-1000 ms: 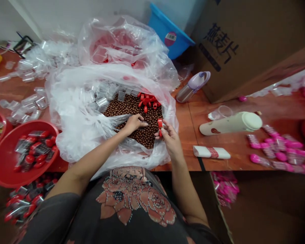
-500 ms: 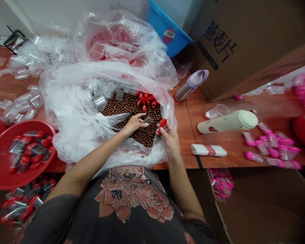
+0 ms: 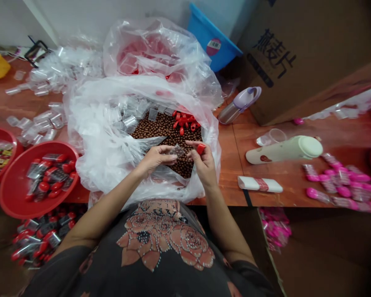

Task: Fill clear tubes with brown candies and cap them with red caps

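Observation:
My left hand (image 3: pixel 157 159) is closed on a small clear plastic container (image 3: pixel 177 151) and holds it over a heap of round brown balls (image 3: pixel 151 128). My right hand (image 3: pixel 205 167) pinches a red cap (image 3: pixel 200 149), just to the right of the container and apart from it. The balls lie in a white plastic bag (image 3: pixel 92 128) spread open on the table. Inside the same bag, clear containers (image 3: pixel 130 121) lie at the back left and loose red caps (image 3: pixel 184 119) at the back right.
Left of the bag stands a red basin (image 3: pixel 15 187) of filled, red-capped containers. Loose clear containers (image 3: pixel 45 121) lie behind it. To the right are a purple-lidded bottle (image 3: pixel 235 107), a pale flask (image 3: pixel 278 150), a white packet (image 3: pixel 259 184) and pink-capped containers (image 3: pixel 343 181). A cardboard box (image 3: pixel 297 62) stands behind.
The left hand has come up from the balls with the clear container. The right hand still holds the red cap and has turned inward, closer to the left. The view has shifted a little.

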{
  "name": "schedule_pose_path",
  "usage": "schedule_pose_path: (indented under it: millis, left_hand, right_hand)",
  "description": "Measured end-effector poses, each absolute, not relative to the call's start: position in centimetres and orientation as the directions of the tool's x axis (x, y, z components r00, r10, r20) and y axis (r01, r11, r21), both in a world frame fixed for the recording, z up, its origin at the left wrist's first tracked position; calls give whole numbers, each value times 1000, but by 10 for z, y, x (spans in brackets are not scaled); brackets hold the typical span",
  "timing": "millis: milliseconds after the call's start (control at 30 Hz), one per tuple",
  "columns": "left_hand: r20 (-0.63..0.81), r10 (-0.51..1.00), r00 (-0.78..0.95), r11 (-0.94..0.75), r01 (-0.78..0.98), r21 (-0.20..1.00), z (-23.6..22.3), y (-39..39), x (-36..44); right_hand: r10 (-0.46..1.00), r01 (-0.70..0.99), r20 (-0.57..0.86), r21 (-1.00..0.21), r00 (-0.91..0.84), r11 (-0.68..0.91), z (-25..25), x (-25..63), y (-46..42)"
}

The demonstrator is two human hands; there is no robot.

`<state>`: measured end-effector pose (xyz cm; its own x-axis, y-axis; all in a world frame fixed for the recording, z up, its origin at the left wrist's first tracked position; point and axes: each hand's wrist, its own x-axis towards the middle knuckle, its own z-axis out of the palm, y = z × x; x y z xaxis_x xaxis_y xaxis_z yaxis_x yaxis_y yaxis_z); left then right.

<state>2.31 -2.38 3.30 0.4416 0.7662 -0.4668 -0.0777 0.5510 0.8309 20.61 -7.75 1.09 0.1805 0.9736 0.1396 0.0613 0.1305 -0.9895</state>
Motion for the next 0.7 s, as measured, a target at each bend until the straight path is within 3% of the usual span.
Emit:
schedule_pose_path:
  millis: [133,400,700]
  left_hand:
    - [-475,753,456,578,-112,808,33,-27,20]
    - [-486,720,496,620,-145,771,27,-32,16]
    - [-471,724,503,614,-159,773,34,-33,14]
  right_hand:
    - [984,56,168,-985,53,165,13,200,-77]
    - [978,117,154,-984,143,138,14,204,-81]
    - [965,240,262,-936,-12,257,19,206,-79]
